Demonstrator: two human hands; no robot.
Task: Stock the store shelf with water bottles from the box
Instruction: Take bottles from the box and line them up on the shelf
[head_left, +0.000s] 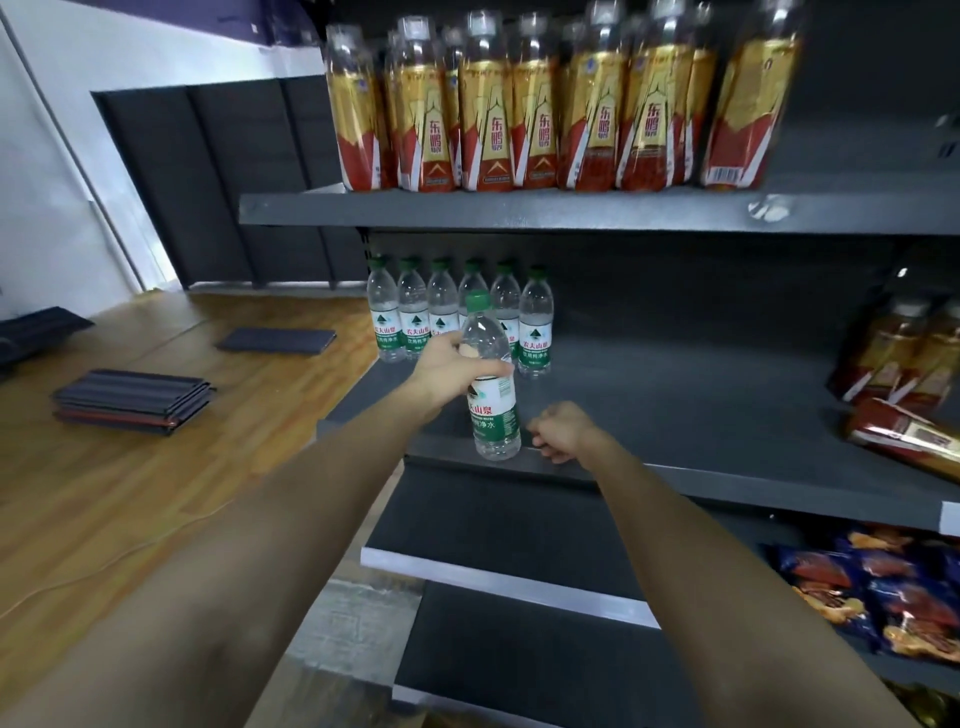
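Observation:
My left hand (449, 366) grips a clear water bottle (492, 410) with a green cap and green label around its upper body, holding it upright over the front edge of the dark grey middle shelf (675, 405). Behind it, several matching water bottles (447, 312) stand in a row at the shelf's back left. Just right of the held bottle's base, my right hand (563, 431) hovers with fingers curled and nothing in it. No box is in view.
The top shelf (519, 210) carries several gold-and-red drink bottles (535, 104). More of those lie at the middle shelf's right end (904, 374). Snack bags (872, 592) fill the lower shelf's right. Dark panels (135, 400) lie stacked on the wooden floor at left.

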